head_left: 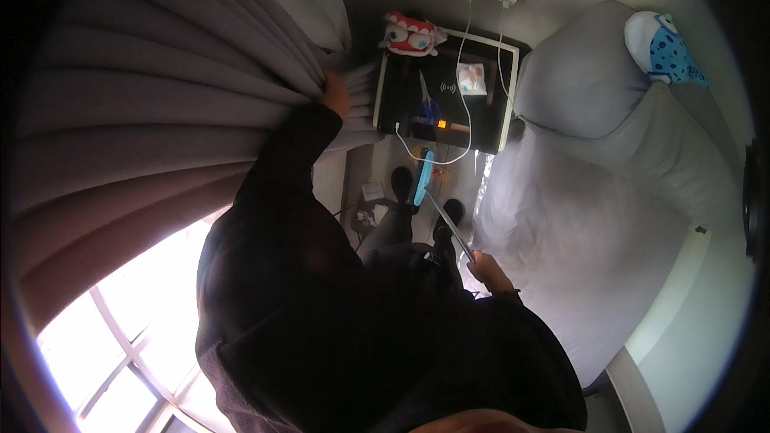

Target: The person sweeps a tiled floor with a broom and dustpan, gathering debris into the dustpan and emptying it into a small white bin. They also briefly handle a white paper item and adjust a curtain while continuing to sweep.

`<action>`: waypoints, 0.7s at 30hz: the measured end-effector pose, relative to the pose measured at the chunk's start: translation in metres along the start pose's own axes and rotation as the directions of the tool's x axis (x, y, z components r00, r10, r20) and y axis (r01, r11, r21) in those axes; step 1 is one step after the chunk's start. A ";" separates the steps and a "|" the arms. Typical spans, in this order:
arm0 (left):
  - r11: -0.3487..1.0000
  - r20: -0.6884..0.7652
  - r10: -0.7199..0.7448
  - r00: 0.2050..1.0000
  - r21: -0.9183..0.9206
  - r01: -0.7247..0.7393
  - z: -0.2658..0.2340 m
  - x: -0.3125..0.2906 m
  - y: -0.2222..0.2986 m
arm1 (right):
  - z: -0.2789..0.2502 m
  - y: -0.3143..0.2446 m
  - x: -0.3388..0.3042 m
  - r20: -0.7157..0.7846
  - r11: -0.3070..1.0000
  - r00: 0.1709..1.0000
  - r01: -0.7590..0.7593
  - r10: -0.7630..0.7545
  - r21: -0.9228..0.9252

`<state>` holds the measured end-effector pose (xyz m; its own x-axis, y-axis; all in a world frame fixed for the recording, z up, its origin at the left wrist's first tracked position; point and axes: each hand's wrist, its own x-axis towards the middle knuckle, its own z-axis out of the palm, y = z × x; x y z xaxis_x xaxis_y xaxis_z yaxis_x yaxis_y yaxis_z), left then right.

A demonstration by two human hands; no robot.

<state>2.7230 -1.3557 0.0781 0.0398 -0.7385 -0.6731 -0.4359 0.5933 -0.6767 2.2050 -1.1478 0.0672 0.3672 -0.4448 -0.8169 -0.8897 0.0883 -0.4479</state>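
Between the curtain [160, 88] on the left and the bed [577, 216] on the right we have only a narrow lane of floor [455, 186], partly blocked by our feet [454, 210], the pole [451, 224] slanting from our right hand [489, 271] and its blue head [423, 180]. The bedside table [401, 84] closes the far end, and a white cable [470, 119] loops past its near edge.

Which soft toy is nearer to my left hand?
The red toy, on the black table near your left hand; the blue spotted toy is farther right, beside the grey pillow.
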 end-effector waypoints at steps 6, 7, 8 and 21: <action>0.952 -0.009 0.126 0.992 -0.282 -0.124 0.078 0.019 0.073 | -0.027 -0.006 -0.004 0.042 0.985 0.999 -0.013 0.020 -0.171; 0.950 -0.041 0.170 0.985 -0.258 -0.174 0.071 0.007 0.087 | -0.033 -0.010 -0.004 0.061 0.980 0.998 0.012 0.000 -0.198; 0.937 -0.064 0.183 0.981 -0.290 -0.194 0.063 -0.016 0.102 | -0.038 -0.015 -0.004 0.071 0.971 0.997 0.024 -0.007 -0.239; 0.623 0.188 0.128 0.974 -0.779 0.068 0.038 -0.226 0.091 | -0.050 -0.034 0.041 0.191 0.844 0.981 0.120 -0.021 -0.523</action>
<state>2.7087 -1.1223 0.1567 0.1518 -0.5826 -0.7984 -0.9694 0.0700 -0.2354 2.2367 -1.2135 0.0666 0.4312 -0.2678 -0.8616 -0.8485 -0.4450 -0.2863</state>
